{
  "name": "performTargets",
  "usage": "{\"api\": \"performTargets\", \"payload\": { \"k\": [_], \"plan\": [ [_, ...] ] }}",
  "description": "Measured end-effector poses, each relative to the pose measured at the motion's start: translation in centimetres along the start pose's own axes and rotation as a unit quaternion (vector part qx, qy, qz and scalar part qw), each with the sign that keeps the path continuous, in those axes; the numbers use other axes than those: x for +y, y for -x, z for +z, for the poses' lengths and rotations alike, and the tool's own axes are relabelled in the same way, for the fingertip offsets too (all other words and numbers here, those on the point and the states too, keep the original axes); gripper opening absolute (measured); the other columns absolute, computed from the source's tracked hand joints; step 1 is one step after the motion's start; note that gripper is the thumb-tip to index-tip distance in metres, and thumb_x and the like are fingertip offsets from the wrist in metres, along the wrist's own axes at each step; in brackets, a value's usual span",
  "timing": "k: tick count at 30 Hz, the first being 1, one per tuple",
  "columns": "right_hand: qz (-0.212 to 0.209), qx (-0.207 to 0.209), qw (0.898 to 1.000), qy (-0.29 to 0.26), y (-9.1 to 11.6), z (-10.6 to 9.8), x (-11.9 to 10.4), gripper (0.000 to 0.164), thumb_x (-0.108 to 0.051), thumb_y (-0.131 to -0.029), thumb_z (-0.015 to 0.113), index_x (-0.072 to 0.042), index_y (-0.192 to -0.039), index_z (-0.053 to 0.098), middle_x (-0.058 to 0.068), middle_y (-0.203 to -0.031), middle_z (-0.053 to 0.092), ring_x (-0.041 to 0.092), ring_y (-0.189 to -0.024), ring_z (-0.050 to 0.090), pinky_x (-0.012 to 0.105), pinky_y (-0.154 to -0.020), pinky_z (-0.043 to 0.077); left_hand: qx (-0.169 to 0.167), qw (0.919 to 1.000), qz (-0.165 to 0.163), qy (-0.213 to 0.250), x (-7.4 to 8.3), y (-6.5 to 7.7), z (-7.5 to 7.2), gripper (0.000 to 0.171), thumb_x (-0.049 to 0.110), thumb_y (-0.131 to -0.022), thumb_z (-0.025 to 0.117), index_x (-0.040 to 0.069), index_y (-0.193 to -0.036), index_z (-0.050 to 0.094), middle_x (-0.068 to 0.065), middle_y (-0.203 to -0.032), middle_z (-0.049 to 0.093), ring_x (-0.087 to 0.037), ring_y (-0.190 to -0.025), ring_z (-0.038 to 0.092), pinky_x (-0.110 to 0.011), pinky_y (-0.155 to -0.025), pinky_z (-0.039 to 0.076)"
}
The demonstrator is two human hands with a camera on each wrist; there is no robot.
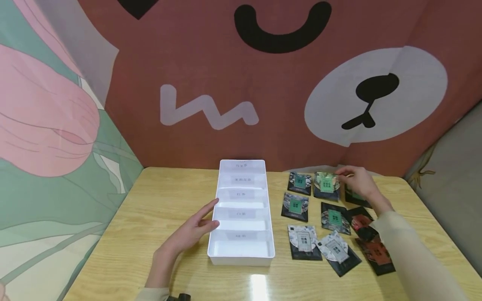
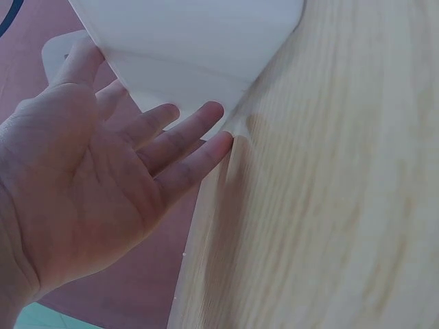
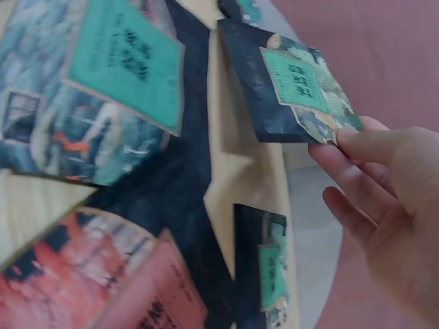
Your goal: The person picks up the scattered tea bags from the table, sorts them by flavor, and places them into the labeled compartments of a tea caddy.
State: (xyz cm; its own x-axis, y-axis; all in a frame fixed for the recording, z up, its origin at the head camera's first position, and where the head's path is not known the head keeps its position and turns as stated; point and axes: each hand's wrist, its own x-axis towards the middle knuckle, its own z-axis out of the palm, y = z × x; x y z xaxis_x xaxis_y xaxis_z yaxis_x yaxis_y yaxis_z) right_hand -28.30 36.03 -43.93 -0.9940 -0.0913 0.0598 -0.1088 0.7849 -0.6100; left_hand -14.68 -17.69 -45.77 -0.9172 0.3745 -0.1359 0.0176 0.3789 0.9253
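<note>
A long white divided box (image 1: 241,261) stands on the table, with printed labels on its dividers. My left hand (image 1: 188,230) rests at its left side, fingers spread and fairly straight, fingertips on the wall; the left wrist view shows the palm beside the white box (image 2: 185,48). At the back right, my right hand (image 1: 359,183) pinches a corner of a dark tea sachet with a green label (image 1: 326,184). In the right wrist view that sachet (image 3: 298,86) tilts up between thumb and fingers. Another green-labelled sachet (image 1: 355,197) lies partly hidden below this hand.
Several more sachets lie right of the box: green-labelled ones (image 1: 295,206), white-labelled ones (image 1: 304,241) and red-labelled ones (image 1: 378,253), some overlapping. A patterned cloth (image 1: 211,142) hangs behind the wooden table (image 1: 150,209). Something small and black (image 1: 183,297) shows near the left sleeve.
</note>
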Motion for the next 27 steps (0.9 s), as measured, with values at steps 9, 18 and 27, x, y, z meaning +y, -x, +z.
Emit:
{"api": "performTargets", "payload": {
  "k": [9, 18, 27],
  "plan": [
    [-0.003, 0.018, 1.0, 0.004, 0.2, -0.8, -0.5, 0.033, -0.03, -0.103, 0.055, -0.003, -0.118, 0.067, 0.021, -0.103, 0.071, 0.038, -0.091, 0.068, 0.032, -0.062, 0.045, 0.001, 1.0, -0.003, 0.002, 0.0, 0.0, 0.1, 0.067, 0.044, -0.098, 0.061, 0.044, -0.155, 0.025, 0.001, -0.165, 0.022, -0.029, -0.131, 0.054, -0.052, -0.111, 0.041],
    [-0.03, 0.047, 0.998, 0.01, 0.0, -0.7, -2.5, 0.031, -0.031, -0.101, 0.058, -0.007, -0.116, 0.07, 0.016, -0.097, 0.074, 0.028, -0.083, 0.071, 0.048, -0.076, 0.053, 0.0, 1.0, -0.004, 0.004, -0.2, 0.2, 0.1, 0.066, 0.044, -0.098, 0.06, 0.045, -0.154, 0.025, 0.001, -0.165, 0.022, -0.03, -0.132, 0.053, -0.053, -0.111, 0.041],
    [-0.05, 0.066, 0.997, -0.002, -0.3, -0.6, -4.8, 0.03, -0.033, -0.101, 0.059, -0.009, -0.115, 0.071, 0.015, -0.098, 0.075, 0.021, -0.08, 0.071, 0.053, -0.08, 0.053, 0.001, 1.0, 0.001, -0.007, -0.1, 0.1, 0.0, 0.066, 0.045, -0.098, 0.06, 0.045, -0.155, 0.025, 0.003, -0.164, 0.022, -0.029, -0.131, 0.054, -0.052, -0.11, 0.041]
  ]
}}
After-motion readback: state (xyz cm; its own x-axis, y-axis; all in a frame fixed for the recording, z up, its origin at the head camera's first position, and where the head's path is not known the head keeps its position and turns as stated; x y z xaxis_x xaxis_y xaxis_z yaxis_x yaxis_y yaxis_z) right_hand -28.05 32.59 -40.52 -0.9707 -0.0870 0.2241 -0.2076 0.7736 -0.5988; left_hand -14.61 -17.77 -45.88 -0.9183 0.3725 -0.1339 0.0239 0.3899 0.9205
